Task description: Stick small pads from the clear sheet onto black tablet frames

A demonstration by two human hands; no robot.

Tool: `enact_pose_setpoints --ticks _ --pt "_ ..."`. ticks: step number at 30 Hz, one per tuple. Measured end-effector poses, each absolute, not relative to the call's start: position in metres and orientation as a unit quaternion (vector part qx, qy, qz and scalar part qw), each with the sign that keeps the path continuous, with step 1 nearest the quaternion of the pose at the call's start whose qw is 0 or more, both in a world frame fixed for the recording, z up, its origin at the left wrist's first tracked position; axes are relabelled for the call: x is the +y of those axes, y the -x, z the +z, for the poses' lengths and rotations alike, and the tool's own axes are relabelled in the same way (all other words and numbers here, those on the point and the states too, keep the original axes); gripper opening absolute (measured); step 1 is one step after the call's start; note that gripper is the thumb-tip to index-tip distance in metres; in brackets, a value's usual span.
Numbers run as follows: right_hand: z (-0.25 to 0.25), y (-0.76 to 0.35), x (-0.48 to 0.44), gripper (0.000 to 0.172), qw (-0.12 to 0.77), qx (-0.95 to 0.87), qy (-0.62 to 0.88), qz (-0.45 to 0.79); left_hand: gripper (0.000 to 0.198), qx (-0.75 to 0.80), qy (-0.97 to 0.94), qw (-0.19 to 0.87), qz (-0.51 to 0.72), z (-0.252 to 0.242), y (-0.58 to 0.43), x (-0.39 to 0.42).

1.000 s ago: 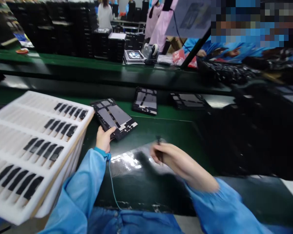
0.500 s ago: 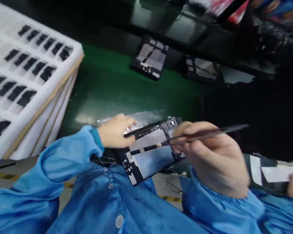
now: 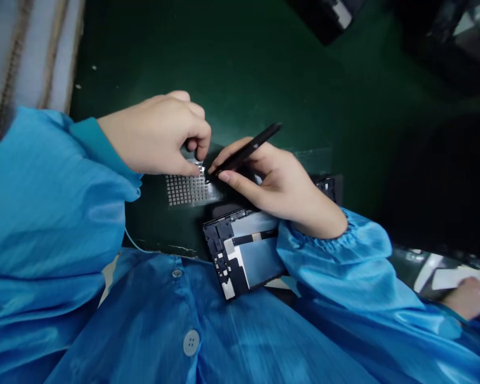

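At a green workbench, a person's right hand grips a slim black tool, its tip at a gridded sheet; the left hand curls narrowly over the sheet, any hold unclear. An opened device lies by the near edge.

The left hand arches palm-down, fingers curled; just right of it, the right hand pinches, thumb on the near side.

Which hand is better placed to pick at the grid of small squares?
Probably the right hand: it holds a slim black tool, tip beside the grid. The left hand, also there, shows no tool.
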State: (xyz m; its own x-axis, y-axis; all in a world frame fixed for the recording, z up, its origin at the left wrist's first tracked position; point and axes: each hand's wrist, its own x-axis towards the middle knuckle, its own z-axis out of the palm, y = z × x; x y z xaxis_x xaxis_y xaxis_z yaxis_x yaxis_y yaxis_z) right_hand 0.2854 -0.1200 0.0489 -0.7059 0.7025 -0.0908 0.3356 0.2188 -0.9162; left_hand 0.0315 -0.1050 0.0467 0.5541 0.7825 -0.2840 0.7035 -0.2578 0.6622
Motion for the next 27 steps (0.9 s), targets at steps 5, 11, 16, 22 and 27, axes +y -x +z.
enact_pose_setpoints --ticks 5,11,16,22,27 --pt "0.046 -0.281 -0.107 0.019 0.171 -0.741 0.338 0.555 0.020 0.489 -0.777 0.390 0.063 0.054 -0.036 -0.104" --pt "0.063 -0.296 -0.151 0.008 0.299 -0.617 0.419 0.595 0.033 0.500 -0.759 0.414 0.059 0.054 -0.037 -0.104" --pt "0.055 -0.306 -0.242 0.018 0.452 -0.538 0.564 0.434 0.049 0.485 -0.797 0.358 0.030 0.051 -0.033 -0.105" --pt "0.029 -0.300 -0.259 0.020 0.462 -0.596 0.543 0.371 0.050 0.458 -0.815 0.347 0.076 0.038 -0.023 -0.105" --pt "0.048 -0.306 -0.253 0.031 0.396 -0.663 0.535 0.343 0.084 0.428 -0.820 0.360 0.120 0.029 -0.016 -0.106"
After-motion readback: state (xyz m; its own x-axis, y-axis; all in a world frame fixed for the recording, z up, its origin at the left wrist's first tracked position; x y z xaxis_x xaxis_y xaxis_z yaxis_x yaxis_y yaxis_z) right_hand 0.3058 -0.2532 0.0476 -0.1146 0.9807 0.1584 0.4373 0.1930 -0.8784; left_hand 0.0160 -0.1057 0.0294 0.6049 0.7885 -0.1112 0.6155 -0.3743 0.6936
